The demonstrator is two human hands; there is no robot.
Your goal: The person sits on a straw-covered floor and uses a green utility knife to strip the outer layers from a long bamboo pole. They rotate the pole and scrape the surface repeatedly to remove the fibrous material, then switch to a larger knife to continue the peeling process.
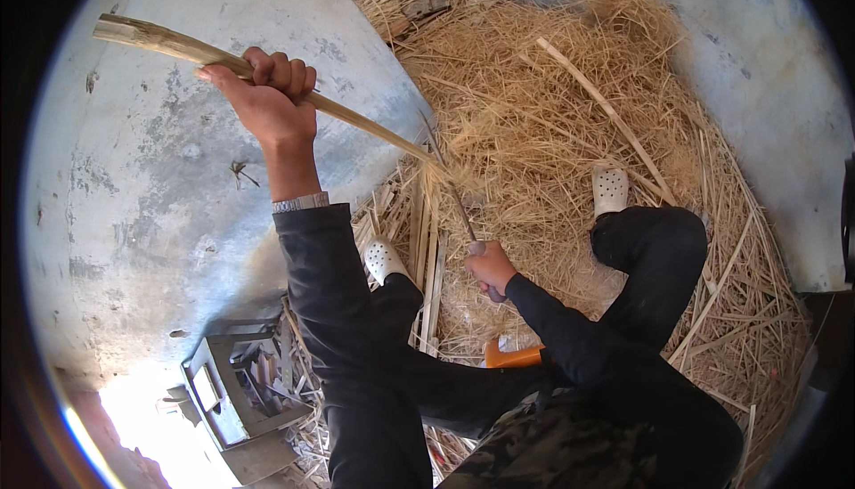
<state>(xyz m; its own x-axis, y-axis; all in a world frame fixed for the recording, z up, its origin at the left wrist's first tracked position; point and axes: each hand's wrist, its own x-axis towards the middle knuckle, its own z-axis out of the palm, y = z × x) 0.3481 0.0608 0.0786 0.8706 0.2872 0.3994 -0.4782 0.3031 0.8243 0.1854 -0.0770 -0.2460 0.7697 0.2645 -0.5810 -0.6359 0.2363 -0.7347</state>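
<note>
My left hand [276, 101] is raised at the upper left, its fingers wrapped round a long wooden stick [365, 124]. The stick slants down to the right, thick at its upper end and thin toward the lower one. In my right hand [491, 271], low in front of me, is the handle of a long, narrow-bladed knife [459, 199]. The blade points up and away and crosses the stick's lower end. Pale shavings [438, 184] hang about that crossing, where I cannot tell the exact contact.
Straw-like shavings [517, 124] cover the floor, with a loose wooden strip [610, 115] on top. My feet wear white clogs [610, 188]. An orange plastic piece [512, 357] shows by my leg. Walls [178, 150] rise left and right; a box-like wooden frame [236, 391] stands lower left.
</note>
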